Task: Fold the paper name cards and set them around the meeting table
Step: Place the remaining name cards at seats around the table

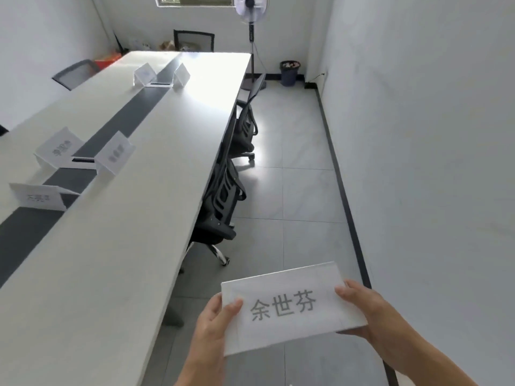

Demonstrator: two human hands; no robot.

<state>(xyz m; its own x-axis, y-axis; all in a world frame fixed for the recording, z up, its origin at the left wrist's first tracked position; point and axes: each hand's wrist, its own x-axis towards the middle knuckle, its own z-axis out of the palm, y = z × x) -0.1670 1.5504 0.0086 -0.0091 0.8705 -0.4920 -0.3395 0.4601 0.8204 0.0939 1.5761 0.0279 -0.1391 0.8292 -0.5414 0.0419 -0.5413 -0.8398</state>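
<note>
A: Where is the name card [289,307] right now?

B: Off the worktop [133,207], held in the air over the tiled floor [301,190], to the right of the long white top. The printed side faces up with three dark characters on it.

A: And the hands?

B: The left hand [214,321] has its grip clamped on the card's left edge, thumb on top. The right hand [367,313] is clamped on the right edge the same way, fingers underneath.

A: What already stands on the worktop?

B: Five folded cards, all close to the dark centre strip [111,129]. The nearest card [41,196] is at the left, then a pair [60,147] and [114,153] either side of the strip, and a far pair [145,73] and [181,75] near the bright end.

A: Anything between the person and the worktop's right edge?

B: Black office chairs [223,196], pushed in along that edge, one behind the other. Farther back, a standing fan [251,12] and a dark waste bin [289,72] sit near the far wall, and another chair [193,40] is at the head.
</note>
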